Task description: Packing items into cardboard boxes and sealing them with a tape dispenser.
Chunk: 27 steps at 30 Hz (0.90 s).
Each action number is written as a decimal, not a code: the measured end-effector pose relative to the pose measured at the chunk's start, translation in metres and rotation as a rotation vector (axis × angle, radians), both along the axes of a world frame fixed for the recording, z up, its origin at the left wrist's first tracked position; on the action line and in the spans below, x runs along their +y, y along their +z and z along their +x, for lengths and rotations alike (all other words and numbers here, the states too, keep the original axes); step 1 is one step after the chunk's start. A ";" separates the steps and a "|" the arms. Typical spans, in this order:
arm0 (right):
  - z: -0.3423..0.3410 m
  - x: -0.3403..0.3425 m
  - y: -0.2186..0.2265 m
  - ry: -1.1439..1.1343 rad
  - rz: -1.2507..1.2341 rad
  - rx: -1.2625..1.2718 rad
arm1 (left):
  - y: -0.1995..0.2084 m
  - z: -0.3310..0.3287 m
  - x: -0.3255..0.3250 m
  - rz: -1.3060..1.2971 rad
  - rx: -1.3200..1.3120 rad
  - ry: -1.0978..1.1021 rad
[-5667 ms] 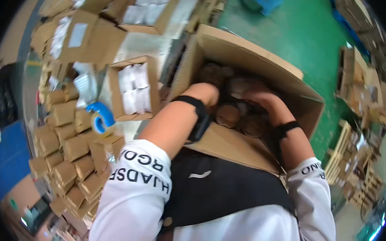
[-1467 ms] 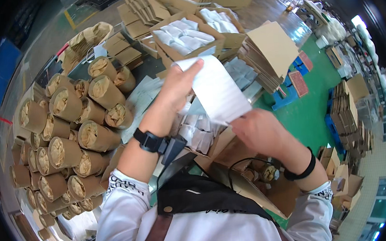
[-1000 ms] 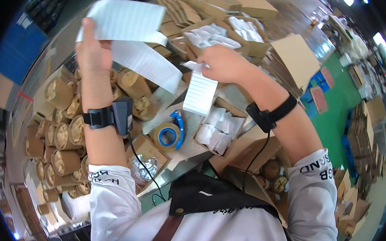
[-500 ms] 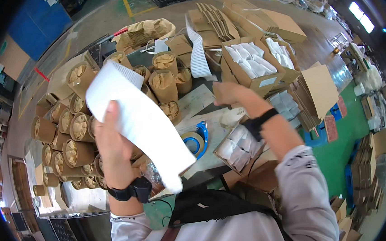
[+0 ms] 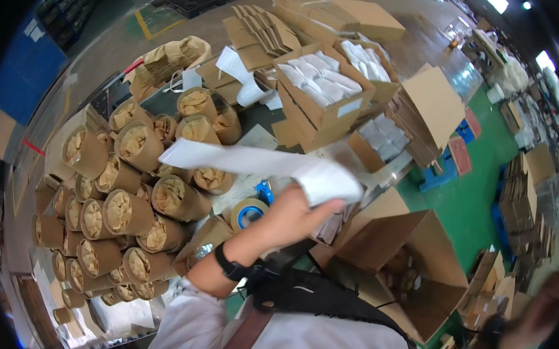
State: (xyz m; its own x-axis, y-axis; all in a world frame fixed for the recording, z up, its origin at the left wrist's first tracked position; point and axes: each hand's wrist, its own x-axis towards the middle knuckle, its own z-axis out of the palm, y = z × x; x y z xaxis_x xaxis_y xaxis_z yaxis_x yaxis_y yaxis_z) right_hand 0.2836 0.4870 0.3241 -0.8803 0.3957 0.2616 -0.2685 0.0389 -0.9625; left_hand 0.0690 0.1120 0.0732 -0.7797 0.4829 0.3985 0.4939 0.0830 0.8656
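My left hand (image 5: 296,218) reaches across the front of the table, closed on one end of a long white paper strip (image 5: 275,164). The strip's free end trails leftward over brown paper-stuffed tubs (image 5: 134,141). My right hand (image 5: 552,304) is far out at the lower right, smeared by motion, so its fingers cannot be read. It is nearest to some cardboard on the floor side. Just behind my left wrist lies a blue tape dispenser (image 5: 264,193) with a tape roll (image 5: 248,213).
Cartons of white packets (image 5: 321,79) stand at the back right. An open cardboard box (image 5: 431,261) with round items inside sits at front right. Another white paper strip (image 5: 242,79) hangs at the back. Flattened cardboard (image 5: 528,210) is stacked on the green floor.
My left hand has swung right with the paper strip, away from the tubs. My right hand has left the table and moved to the lower right. The view has turned right.
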 end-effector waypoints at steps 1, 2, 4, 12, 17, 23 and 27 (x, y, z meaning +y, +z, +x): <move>0.002 -0.010 -0.039 -0.379 0.098 -0.192 | 0.010 0.000 0.024 0.019 0.158 -0.082; -0.014 -0.018 -0.122 0.183 0.318 -0.002 | 0.024 0.005 0.046 0.100 0.148 -0.182; -0.069 -0.101 -0.157 0.311 0.331 -0.179 | 0.035 0.019 0.083 0.238 -0.065 -0.353; -0.068 -0.083 -0.217 0.307 -0.164 -0.301 | -0.004 -0.016 0.157 0.457 -1.114 -0.307; -0.061 -0.070 -0.234 0.238 -0.266 -0.314 | -0.016 0.015 0.160 0.465 -1.177 -0.025; -0.062 -0.058 -0.217 0.339 -0.197 -0.230 | -0.009 0.052 0.151 0.489 -0.826 -0.232; -0.061 -0.032 -0.204 0.303 -0.475 -0.124 | -0.010 0.051 0.130 0.634 -0.916 -0.187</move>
State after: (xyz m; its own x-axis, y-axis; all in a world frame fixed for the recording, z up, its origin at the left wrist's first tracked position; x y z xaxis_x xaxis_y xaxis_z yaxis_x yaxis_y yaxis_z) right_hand 0.2221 0.4545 0.1202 -0.9855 0.1695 0.0046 -0.0843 -0.4663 -0.8806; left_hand 0.1201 0.2423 0.0634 -0.8406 0.5369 -0.0718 -0.3904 -0.5085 0.7675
